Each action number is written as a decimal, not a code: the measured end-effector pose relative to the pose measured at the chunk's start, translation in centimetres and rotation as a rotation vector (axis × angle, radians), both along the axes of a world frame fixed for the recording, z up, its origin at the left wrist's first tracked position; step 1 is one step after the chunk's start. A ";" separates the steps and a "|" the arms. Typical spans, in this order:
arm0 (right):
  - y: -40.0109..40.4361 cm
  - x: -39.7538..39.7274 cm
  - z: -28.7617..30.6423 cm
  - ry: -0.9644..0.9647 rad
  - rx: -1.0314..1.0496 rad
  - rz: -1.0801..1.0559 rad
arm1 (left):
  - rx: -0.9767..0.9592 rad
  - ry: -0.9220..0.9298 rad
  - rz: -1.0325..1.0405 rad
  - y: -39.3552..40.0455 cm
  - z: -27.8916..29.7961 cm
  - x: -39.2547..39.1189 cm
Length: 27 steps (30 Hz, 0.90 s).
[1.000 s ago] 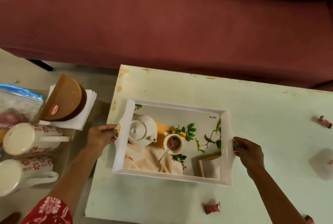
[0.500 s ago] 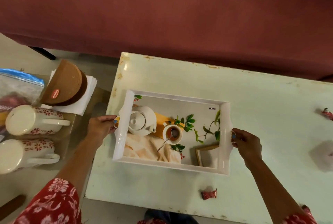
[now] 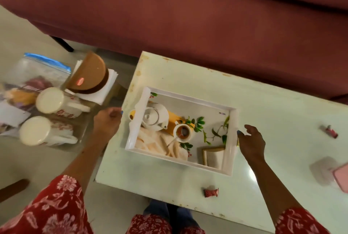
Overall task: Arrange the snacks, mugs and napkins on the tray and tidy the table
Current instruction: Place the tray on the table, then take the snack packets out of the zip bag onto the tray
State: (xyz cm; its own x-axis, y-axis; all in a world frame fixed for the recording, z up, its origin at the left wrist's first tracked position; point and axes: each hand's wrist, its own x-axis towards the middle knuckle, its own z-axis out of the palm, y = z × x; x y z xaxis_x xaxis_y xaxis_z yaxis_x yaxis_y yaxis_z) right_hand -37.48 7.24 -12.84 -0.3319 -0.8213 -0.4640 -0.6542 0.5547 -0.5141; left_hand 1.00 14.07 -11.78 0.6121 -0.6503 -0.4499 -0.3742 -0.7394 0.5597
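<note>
The white tray [image 3: 190, 100] lies flat on the pale surface [image 3: 273, 120] — both hands loose and holding nothing: left hand [image 3: 108, 120] curled beside its left handle, right hand [image 3: 251, 142] spread by the right one — two floral mugs [image 3: 50, 117] lie well left

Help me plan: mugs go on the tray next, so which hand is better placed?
Left hand: the two mugs lie just beyond it, left of the tray.
</note>
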 end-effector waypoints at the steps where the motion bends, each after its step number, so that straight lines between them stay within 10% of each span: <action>1: -0.2 0.8 0.8 0.003 -0.017 0.040 | -0.048 -0.039 -0.003 1.0 1.0 0.3; 14: -1.3 27.6 12.8 -0.249 -0.217 0.733 | -0.543 -0.221 0.577 11.8 13.4 8.7; 27: -2.2 57.0 8.6 -0.229 -0.043 1.005 | -0.143 0.207 1.124 12.0 5.3 25.9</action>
State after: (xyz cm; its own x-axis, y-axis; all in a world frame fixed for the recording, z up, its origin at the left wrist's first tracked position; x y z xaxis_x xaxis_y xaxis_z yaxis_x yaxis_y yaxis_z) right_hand 19.48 5.05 -4.28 0.6102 -0.6880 -0.3929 -0.6894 -0.2167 -0.6912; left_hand 26.85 26.04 -6.49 0.8014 0.1629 -0.5755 0.5650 -0.5219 0.6391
